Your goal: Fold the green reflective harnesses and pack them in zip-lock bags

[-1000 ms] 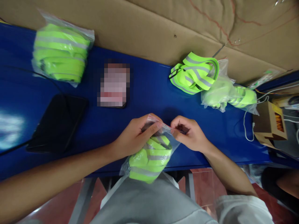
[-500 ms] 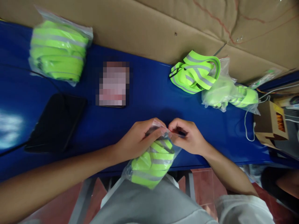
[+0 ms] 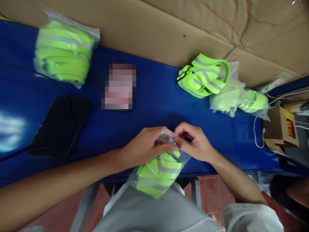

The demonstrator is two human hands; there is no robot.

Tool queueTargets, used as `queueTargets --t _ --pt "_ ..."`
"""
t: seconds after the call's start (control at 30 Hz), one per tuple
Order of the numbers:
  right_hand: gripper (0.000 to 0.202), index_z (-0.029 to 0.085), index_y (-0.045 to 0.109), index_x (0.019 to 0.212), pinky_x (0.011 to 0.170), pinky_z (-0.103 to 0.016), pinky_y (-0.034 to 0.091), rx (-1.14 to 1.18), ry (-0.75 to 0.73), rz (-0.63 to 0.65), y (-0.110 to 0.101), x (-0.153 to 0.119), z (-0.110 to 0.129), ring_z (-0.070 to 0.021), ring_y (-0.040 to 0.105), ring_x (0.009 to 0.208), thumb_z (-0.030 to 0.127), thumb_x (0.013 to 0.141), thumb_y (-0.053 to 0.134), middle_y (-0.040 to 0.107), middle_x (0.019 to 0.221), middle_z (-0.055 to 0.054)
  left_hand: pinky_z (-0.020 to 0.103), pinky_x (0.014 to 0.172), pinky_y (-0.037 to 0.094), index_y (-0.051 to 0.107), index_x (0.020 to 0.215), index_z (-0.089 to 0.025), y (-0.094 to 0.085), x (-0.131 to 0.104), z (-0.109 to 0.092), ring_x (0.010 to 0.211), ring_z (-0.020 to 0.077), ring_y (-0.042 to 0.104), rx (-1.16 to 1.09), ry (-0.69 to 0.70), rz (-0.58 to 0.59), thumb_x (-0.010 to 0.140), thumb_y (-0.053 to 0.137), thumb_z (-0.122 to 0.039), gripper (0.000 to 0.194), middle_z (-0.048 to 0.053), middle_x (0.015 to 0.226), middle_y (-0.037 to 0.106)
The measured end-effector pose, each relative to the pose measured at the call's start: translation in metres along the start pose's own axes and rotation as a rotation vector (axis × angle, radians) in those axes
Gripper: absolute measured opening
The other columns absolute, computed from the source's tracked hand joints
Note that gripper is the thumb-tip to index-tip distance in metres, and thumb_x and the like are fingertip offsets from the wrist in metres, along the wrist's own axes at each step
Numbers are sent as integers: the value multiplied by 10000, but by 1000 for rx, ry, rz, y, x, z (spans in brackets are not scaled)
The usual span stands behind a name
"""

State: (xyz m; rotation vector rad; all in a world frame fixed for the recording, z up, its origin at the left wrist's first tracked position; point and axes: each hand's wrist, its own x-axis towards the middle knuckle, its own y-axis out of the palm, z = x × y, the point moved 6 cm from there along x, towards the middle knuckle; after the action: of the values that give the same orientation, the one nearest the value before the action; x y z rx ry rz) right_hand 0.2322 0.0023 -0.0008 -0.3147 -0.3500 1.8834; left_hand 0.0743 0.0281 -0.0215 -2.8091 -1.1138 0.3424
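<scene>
A clear zip bag [image 3: 156,175] with a folded neon-yellow reflective strap inside hangs over the table's front edge, just above my lap. My left hand [image 3: 147,145] is closed around the bag's upper left part, its thumb lying across the clear plastic near the mouth. At the right end of the zip strip, my right hand [image 3: 194,140] pinches the bag's top corner between thumb and curled fingers. Beyond my hands, a loose bundle of the same reflective strap [image 3: 205,77] with a black buckle rests on the blue table [image 3: 154,100].
A large bagged bundle of straps [image 3: 65,53] stands back left, near a blurred-out object [image 3: 119,87] and a black tablet-like device [image 3: 60,125]. Smaller bagged straps [image 3: 252,100], a white cable and a cardboard box [image 3: 281,127] are at right. Part of another person shows lower right.
My left thumb has slid right and lower on the bag, leaving more of the clear top strip showing. My right hand keeps its pinch at the corner. The view has shifted slightly.
</scene>
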Motion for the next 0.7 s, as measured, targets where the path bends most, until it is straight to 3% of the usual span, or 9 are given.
queueTargets --t 0.33,0.7 --pt "58 196 626 885 577 -206 404 -55 -68 -6 3 0 8 -65 505 621 166 918 664 604 751 39 237 646 432 718 887 -193 3 2 -5 737 134 654 -3 20 31 875 754 -569 378 -22 806 727" --pt "79 184 611 864 502 -166 353 -17 -82 -40 5 1 14 -38 440 556 142 913 658 540 688 66 236 666 404 733 883 -171 8 5 -6 734 127 625 23 28 95 771 863 -575 439 -36 793 709"
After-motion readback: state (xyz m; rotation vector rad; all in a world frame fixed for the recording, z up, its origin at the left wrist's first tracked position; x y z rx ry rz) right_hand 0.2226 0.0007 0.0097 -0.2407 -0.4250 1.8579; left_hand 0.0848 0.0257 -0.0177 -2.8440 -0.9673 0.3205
